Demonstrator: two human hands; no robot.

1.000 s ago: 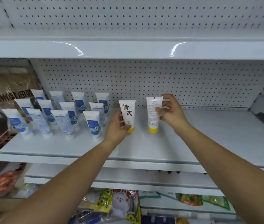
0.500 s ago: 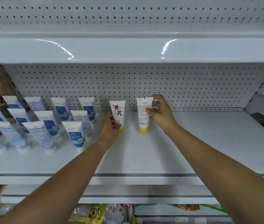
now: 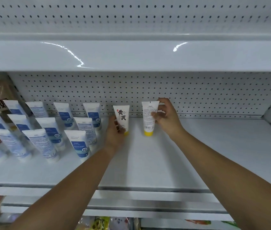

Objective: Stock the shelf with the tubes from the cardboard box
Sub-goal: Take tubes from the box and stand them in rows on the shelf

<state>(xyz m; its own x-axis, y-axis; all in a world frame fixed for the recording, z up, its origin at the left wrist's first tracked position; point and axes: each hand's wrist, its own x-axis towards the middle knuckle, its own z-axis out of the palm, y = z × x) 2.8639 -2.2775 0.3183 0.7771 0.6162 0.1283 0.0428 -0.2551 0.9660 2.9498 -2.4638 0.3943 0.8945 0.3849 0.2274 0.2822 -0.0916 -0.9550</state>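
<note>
Grips pinching: left hand [image 3: 114,137] on logo tube [image 3: 122,116], right hand [image 3: 170,121] on label tube [image 3: 148,118], both upright, caps down.

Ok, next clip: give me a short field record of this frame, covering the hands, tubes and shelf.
left hand: grips the big-character tube low down
right hand: pinches the small-print tube by its upper half
tube posture: both upright, yellow caps down, apparently resting on the shelf, apart from each other
position: near the pegboard back
neighbours: blue-label tubes in rows to the left
cardboard box: not in view
</note>
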